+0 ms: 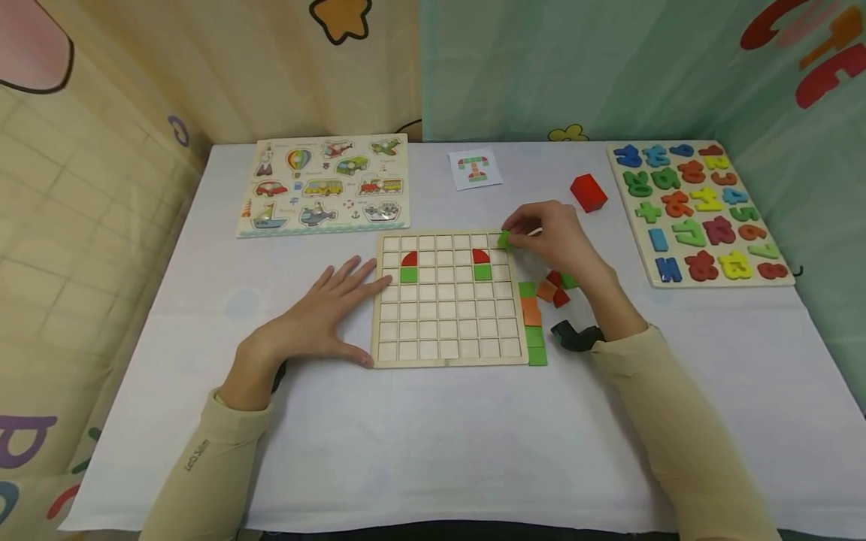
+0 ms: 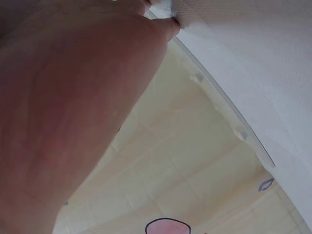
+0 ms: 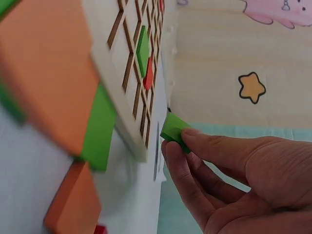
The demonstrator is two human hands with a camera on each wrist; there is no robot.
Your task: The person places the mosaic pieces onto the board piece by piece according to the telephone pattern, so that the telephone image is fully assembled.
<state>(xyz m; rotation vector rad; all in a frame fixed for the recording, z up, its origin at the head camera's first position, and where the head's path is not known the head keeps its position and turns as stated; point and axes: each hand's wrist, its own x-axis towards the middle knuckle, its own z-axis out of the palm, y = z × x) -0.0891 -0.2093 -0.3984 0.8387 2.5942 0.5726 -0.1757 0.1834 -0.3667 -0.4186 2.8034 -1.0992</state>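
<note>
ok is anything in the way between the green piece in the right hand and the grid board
Nothing visible is: the right hand holds the green piece by the upper right corner of the grid board, and the top-row cells there look bare. The left hand is at the opposite edge.

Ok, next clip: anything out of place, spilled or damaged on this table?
Nothing looks spilled or damaged. Only the loose pieces right of the board look untidy: they lie jumbled at odd angles, while the column of tiles along the board's edge is lined up.
</note>
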